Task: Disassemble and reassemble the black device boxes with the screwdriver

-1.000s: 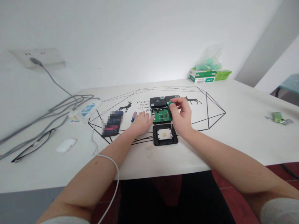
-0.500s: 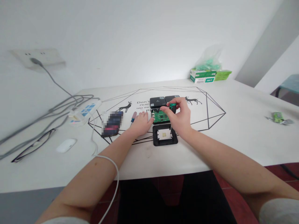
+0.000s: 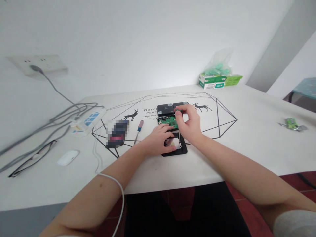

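Midway between the near and far edges of the surface: green circuit board, one, lying flat; black cover, one, on its near-edge side, bearing a pale inner panel.
Right hand: my right grip is clamped, thumb and fingers together, on a screwdriver held upright; handle mostly hidden. Shaft runs down to the right side of the black cover; I cannot tell whether the tip touches.
Left hand: thumb and fingers of my left grip are apart, fingers at the near side of the green circuit board, thumb over the black cover.
Black boxes: two, side by side, just beyond the green circuit board toward the far edge; the second partly behind my right hand.
Blue-tipped screwdriver: one, lying left of my left hand, shaft toward the near edge.
Phone: one, screen blurred, farther left.
Left end: power strip with grey cables; white case; folded glasses.
White cable: one, across my left forearm and over the near edge.
Far edge, right half: green-and-white cartons, stacked, plastic bag on top.
Right edge: green packet, one.
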Tool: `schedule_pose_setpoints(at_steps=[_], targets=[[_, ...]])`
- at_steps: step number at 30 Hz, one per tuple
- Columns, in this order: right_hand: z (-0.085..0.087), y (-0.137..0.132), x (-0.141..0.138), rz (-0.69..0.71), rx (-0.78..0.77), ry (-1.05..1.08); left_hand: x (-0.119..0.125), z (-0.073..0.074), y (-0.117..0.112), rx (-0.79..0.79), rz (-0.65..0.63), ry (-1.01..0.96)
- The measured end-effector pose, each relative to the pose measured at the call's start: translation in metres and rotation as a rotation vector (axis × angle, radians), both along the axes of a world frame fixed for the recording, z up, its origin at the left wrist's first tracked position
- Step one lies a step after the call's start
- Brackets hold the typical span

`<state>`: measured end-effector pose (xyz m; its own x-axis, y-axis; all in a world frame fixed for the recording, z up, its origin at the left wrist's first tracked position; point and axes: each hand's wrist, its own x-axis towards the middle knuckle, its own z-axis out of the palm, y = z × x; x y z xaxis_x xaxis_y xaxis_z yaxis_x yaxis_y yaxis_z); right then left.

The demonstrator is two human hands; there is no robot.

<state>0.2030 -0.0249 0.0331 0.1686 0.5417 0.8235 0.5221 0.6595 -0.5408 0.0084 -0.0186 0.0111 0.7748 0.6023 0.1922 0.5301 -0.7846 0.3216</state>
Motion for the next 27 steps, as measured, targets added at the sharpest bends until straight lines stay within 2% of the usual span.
schedule_pose_setpoints(at_steps=[3,5,8,11,13,15,18,21,22,24,26,27], targets=[[0.002,0.019,0.016,0.034,-0.074,0.059,0.001,0.001,-0.002,-0.031,0.011,0.02],[0.006,0.033,0.032,-0.057,-0.178,0.04,0.003,0.002,-0.003,-0.037,0.016,0.022],[0.009,0.054,0.056,-0.199,-0.453,-0.166,0.007,0.001,-0.004,-0.034,0.01,-0.007],[0.003,0.067,0.071,-0.304,-0.714,-0.407,0.01,-0.001,-0.003,-0.039,-0.02,-0.09],[-0.006,0.071,0.075,-0.336,-0.835,-0.551,0.01,-0.002,-0.003,-0.069,-0.02,-0.163],[-0.014,0.072,0.075,-0.323,-0.891,-0.648,0.01,-0.001,-0.003,-0.118,-0.001,-0.259],[-0.021,0.068,0.07,-0.309,-0.901,-0.71,0.01,0.003,-0.002,-0.257,0.066,-0.496],[-0.019,0.06,0.06,-0.267,-0.752,-0.835,0.011,0.006,0.005,-0.543,0.231,-0.879],[-0.017,0.057,0.055,-0.193,-0.664,-0.893,0.011,0.006,0.008,-0.644,0.288,-1.002],[-0.013,0.05,0.047,0.044,-0.528,-0.988,0.011,0.007,0.015,-0.812,0.368,-1.204],[-0.01,0.043,0.039,0.236,-0.495,-1.048,0.008,0.008,0.021,-0.941,0.406,-1.338],[-0.009,0.039,0.036,0.279,-0.496,-1.074,0.007,0.008,0.023,-0.996,0.416,-1.386]])
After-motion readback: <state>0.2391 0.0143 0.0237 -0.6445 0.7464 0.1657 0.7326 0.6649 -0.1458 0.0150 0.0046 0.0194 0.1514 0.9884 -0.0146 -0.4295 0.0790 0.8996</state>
